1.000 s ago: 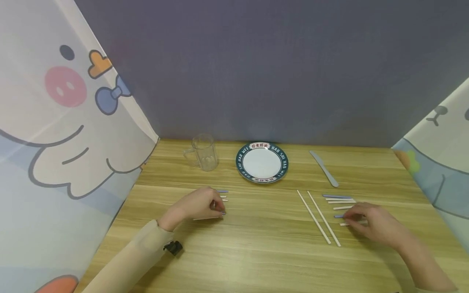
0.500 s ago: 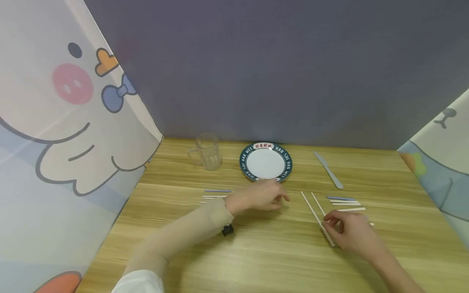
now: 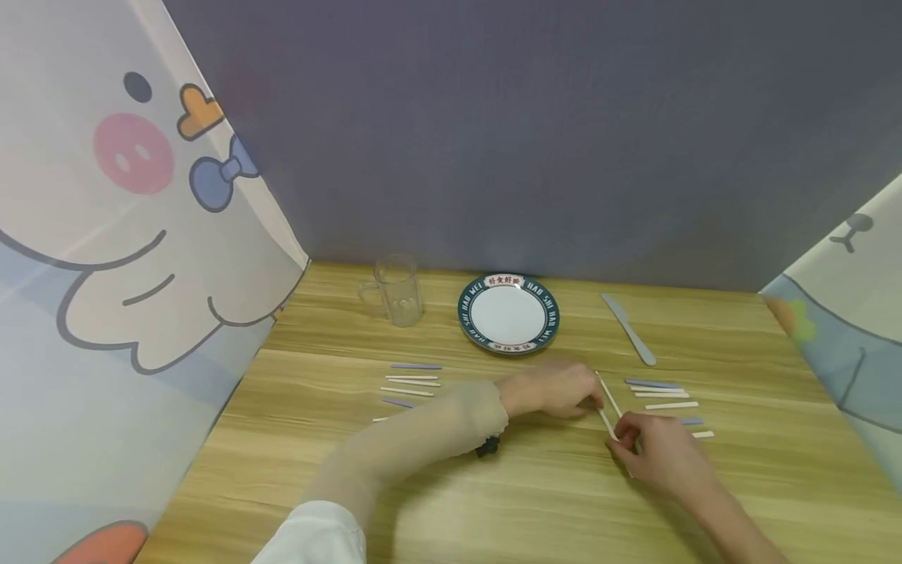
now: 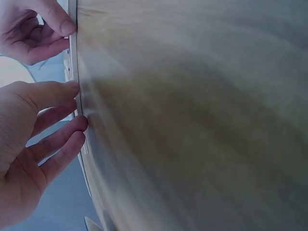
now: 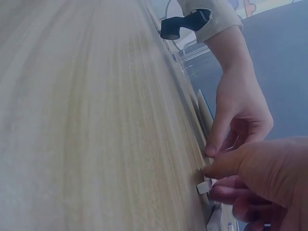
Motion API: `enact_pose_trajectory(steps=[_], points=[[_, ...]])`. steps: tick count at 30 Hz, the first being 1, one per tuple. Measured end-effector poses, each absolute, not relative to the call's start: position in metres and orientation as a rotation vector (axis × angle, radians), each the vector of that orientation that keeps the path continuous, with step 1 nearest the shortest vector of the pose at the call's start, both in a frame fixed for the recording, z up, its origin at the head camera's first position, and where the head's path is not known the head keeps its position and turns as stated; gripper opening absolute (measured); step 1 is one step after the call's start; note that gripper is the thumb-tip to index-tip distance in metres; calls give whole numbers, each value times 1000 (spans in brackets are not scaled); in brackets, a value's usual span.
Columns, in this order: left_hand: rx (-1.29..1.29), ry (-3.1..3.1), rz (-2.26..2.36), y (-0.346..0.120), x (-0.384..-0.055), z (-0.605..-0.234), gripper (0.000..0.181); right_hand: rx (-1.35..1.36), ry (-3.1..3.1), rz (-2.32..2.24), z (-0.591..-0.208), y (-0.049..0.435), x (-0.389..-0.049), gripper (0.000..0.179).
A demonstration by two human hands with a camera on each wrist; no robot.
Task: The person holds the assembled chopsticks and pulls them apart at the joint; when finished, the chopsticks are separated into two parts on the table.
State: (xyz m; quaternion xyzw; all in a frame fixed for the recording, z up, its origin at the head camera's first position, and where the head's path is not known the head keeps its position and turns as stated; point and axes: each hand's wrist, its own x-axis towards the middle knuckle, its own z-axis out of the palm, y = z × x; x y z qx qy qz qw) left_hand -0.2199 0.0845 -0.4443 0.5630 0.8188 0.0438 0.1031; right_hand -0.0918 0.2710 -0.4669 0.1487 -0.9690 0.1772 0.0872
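Note:
Two long white chopsticks lie slanted on the table, right of centre in the head view. The left hand (image 3: 564, 389) pinches the upper part of the nearer chopstick (image 3: 607, 424) between thumb and fingers. Lower down on the same chopstick, the right hand (image 3: 658, 450) grips it with thumb and fingertips. Its square white end (image 5: 204, 186) pokes out beneath the right thumb in the right wrist view. Between the hands, a bare stretch shows in the left wrist view. The other chopstick (image 3: 609, 394) runs alongside, its lower part hidden behind the right hand.
Short white sticks (image 3: 407, 391) and blue sticks (image 3: 416, 366) lie in a loose row at left, beyond the left forearm. A similar row of short sticks (image 3: 672, 406) lies at right. Behind stand a clear mug (image 3: 400, 294), a green-rimmed plate (image 3: 481, 333) and a grey knife (image 3: 629, 329).
The left hand has left the short sticks at left and crossed right to the chopstick. The right hand has moved left from the right-hand short sticks to the chopstick's lower part.

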Motion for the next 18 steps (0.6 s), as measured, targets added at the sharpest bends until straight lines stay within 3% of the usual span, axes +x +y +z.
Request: enact_pose_trajectory(steps=[9,18], points=[[1690,2467,81,75,-220,-443,13,452,-2902,558,-463,263,-97,22],[1716,2504,380,24,-214,-429,10,794,-2693,586,-441,252,-117,27]])
